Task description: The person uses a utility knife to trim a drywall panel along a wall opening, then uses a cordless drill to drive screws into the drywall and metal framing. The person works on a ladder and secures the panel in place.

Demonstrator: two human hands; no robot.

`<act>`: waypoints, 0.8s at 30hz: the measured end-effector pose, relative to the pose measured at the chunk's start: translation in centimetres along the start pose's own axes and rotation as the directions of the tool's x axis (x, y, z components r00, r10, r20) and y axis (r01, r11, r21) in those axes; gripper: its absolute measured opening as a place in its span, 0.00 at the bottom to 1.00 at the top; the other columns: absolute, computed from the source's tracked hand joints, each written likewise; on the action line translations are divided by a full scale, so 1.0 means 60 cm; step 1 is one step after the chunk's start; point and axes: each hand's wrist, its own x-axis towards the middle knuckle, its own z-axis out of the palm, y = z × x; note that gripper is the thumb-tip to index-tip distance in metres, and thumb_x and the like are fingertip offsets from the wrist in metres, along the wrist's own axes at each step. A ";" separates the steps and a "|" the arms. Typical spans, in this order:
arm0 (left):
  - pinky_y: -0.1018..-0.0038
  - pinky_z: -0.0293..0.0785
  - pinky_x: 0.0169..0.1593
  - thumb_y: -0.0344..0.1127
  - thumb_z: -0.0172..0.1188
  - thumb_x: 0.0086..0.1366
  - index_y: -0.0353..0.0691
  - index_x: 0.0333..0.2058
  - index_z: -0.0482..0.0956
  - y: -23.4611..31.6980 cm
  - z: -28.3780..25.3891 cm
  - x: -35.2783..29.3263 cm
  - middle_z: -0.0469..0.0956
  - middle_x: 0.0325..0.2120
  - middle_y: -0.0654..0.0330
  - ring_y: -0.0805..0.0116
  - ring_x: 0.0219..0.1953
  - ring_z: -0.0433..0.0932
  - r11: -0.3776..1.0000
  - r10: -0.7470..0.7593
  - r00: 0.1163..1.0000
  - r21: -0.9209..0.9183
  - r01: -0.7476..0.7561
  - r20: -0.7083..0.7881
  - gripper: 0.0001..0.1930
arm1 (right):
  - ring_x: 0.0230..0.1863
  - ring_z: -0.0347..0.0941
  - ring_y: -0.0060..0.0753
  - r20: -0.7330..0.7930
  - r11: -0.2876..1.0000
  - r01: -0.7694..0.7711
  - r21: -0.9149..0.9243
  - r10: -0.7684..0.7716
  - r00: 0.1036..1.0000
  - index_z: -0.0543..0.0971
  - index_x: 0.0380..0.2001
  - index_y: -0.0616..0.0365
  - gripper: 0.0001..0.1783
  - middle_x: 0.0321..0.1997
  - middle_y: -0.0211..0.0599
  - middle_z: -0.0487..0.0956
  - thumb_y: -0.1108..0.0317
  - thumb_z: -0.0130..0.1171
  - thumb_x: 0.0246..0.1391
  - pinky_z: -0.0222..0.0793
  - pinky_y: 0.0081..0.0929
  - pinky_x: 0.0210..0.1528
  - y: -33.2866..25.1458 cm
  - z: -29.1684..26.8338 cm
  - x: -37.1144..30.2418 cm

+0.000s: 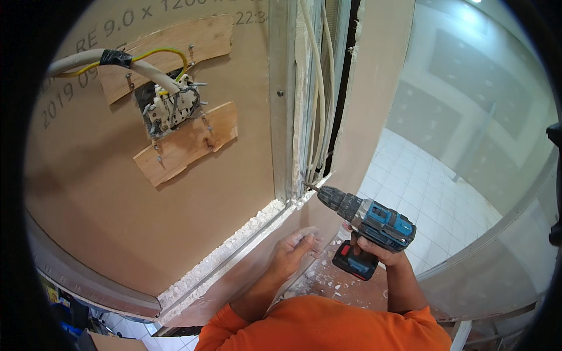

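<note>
My right hand [377, 251] is wrapped round the handle of a blue and black cordless drill [383, 225], whose battery hangs below. The thin bit points left and up, its tip at the lower end of a metal stud [283, 117] near the cables; whether it touches metal I cannot tell. Below the drill's chuck, my left hand [295, 248] is closed, thumb against curled, dusty fingers, close to the lower plasterboard [234, 284]. Anything inside those fingers is hidden.
Pale cables [319, 88] run down the open wall gap. On the brown board at left are two screwed wood strips [190, 143] around an electrical box [172, 105] with a thick cable. White plaster crumbs [234, 234] line the cut edge. White floor tiles [421, 193] lie at right.
</note>
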 end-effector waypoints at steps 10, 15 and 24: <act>0.60 0.79 0.49 0.42 0.49 0.78 0.40 0.75 0.45 0.040 0.055 0.046 0.68 0.63 0.50 0.61 0.52 0.79 0.985 0.095 0.993 -0.139 -0.103 -0.065 0.34 | 0.33 0.78 0.30 0.115 0.979 0.005 0.202 -0.029 0.993 0.76 0.55 0.61 0.25 0.44 0.38 0.80 0.67 0.70 0.56 0.77 0.29 0.34 0.026 -0.047 0.026; 0.56 0.78 0.51 0.44 0.49 0.78 0.41 0.76 0.40 0.056 0.077 0.065 0.67 0.63 0.51 0.58 0.55 0.77 0.965 0.174 0.976 -0.173 -0.196 -0.135 0.37 | 0.32 0.78 0.31 0.174 0.970 -0.047 0.240 0.005 0.985 0.76 0.54 0.61 0.25 0.42 0.40 0.81 0.67 0.71 0.55 0.77 0.30 0.31 0.021 -0.074 0.050; 0.53 0.79 0.50 0.46 0.51 0.77 0.38 0.75 0.34 0.059 0.087 0.073 0.67 0.63 0.49 0.55 0.56 0.76 0.940 0.195 0.955 -0.236 -0.247 -0.224 0.42 | 0.28 0.78 0.30 0.293 0.989 -0.005 0.145 -0.038 0.955 0.77 0.50 0.61 0.23 0.33 0.38 0.82 0.64 0.73 0.54 0.75 0.29 0.31 0.020 -0.091 0.085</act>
